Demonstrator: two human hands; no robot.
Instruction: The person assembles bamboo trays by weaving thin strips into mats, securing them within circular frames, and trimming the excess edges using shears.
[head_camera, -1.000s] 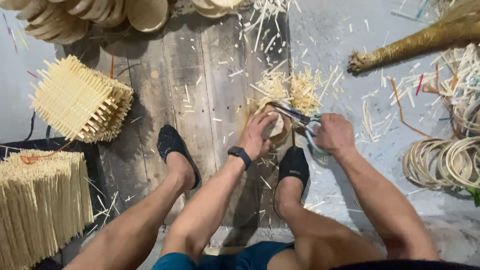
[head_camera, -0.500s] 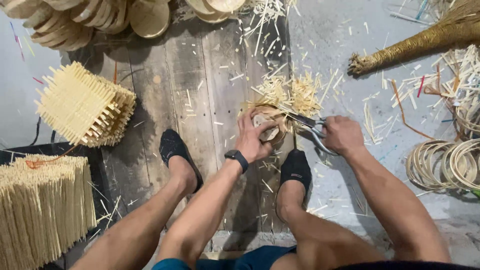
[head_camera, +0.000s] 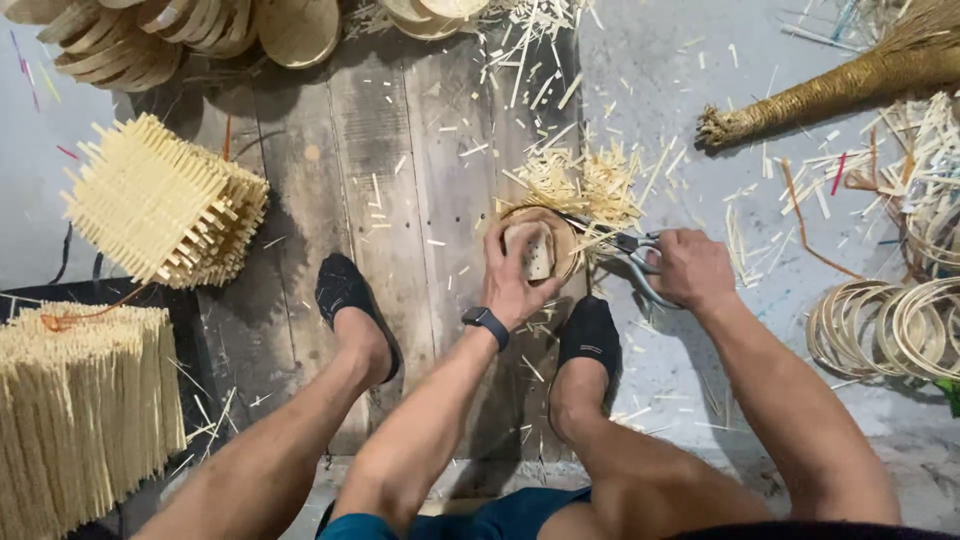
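Beside the right foot (head_camera: 588, 335), left hand (head_camera: 515, 285) clasps small woven round piece (head_camera: 535, 245) on plank; right hand (head_camera: 690, 268) gripping shears (head_camera: 630, 255), blades at its rim. Judgement: trim flush, rotating piece steadily.

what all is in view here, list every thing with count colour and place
small round woven bamboo piece: one, tan, on the plank between the feet, under the left hand
metal shears: one pair, grey, in the right hand, blades at the piece's splint ends
loose bamboo splint offcuts: many, pale yellow, heaped just beyond the piece
square woven bamboo mat: one, pale yellow, left on the planks
bundle of bamboo strips: one, pale yellow, bottom left
bamboo hoops: a stack, tan, right
straw broom: one, golden brown, upper right
round woven lids: several, tan, top edge
wooden planks: grey-brown, centre floor
black socks: two, on the feet
black wristwatch: one, left wrist
left hand: on the piece
right hand: gripping the shears
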